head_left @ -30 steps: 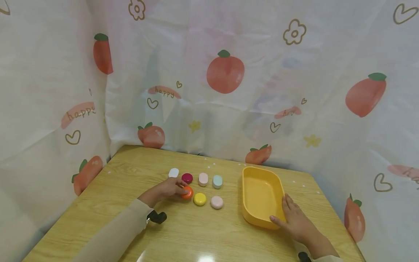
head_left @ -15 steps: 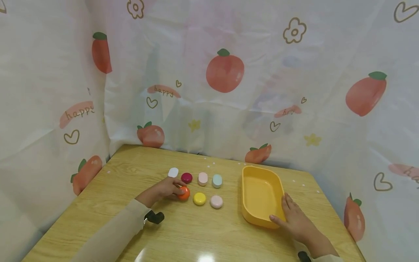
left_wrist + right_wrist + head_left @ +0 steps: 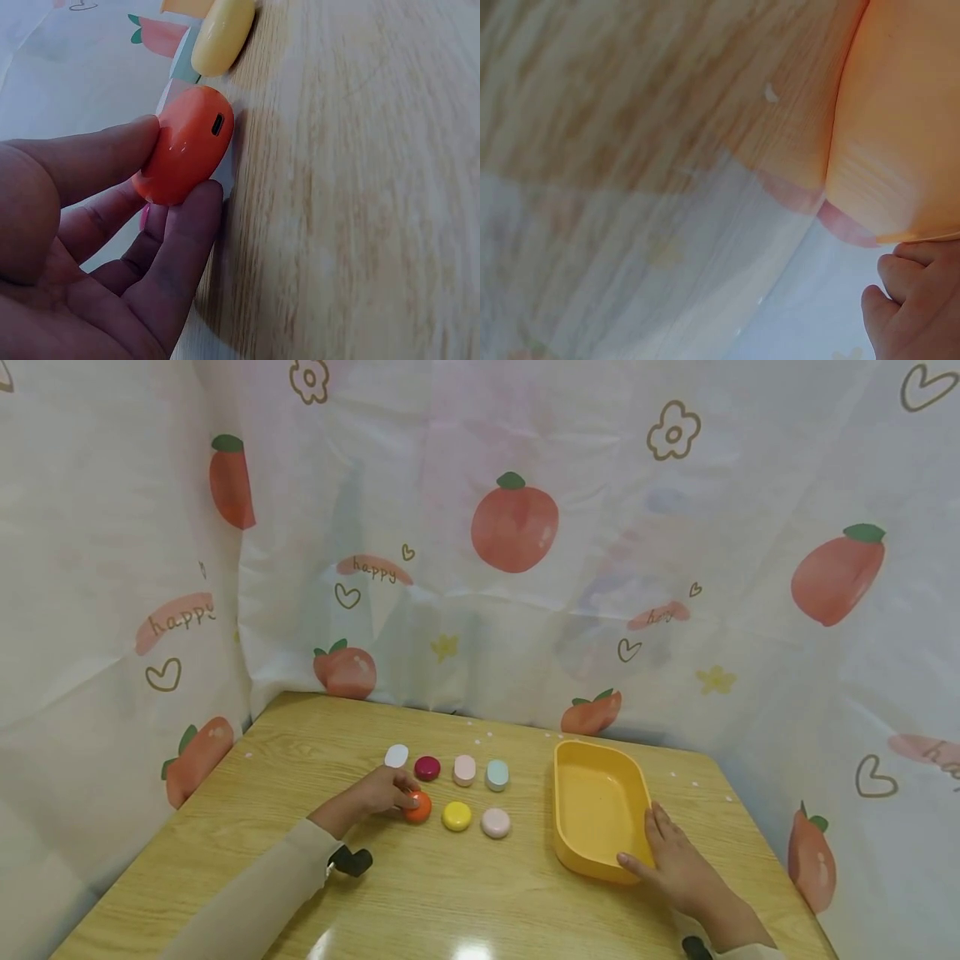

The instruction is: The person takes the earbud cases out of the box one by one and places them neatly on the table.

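Note:
My left hand point(image 3: 378, 789) pinches an orange earbud case point(image 3: 417, 807) between thumb and fingers. In the left wrist view that case point(image 3: 189, 142) is glossy and rounded, with a small dark charging port facing the camera. Beside it on the table lie a yellow case point(image 3: 457, 816) and a pale pink round case point(image 3: 496, 822). Behind stand a white case point(image 3: 397, 755), partly covered by the hand, a crimson case point(image 3: 427, 767), a pink oval case point(image 3: 464, 770) and a mint case point(image 3: 497, 775). My right hand point(image 3: 686, 872) rests against the yellow tray point(image 3: 564, 847), its fingers extended along the right wall.
The wooden table point(image 3: 420, 902) meets a white printed curtain point(image 3: 420, 468) at the back and on both sides. Small white specks lie near the table's back edge. Nothing is visible inside the tray.
The left hand has drawn the orange case slightly left and toward the person, away from the crimson case. The right hand and the tray stay in place.

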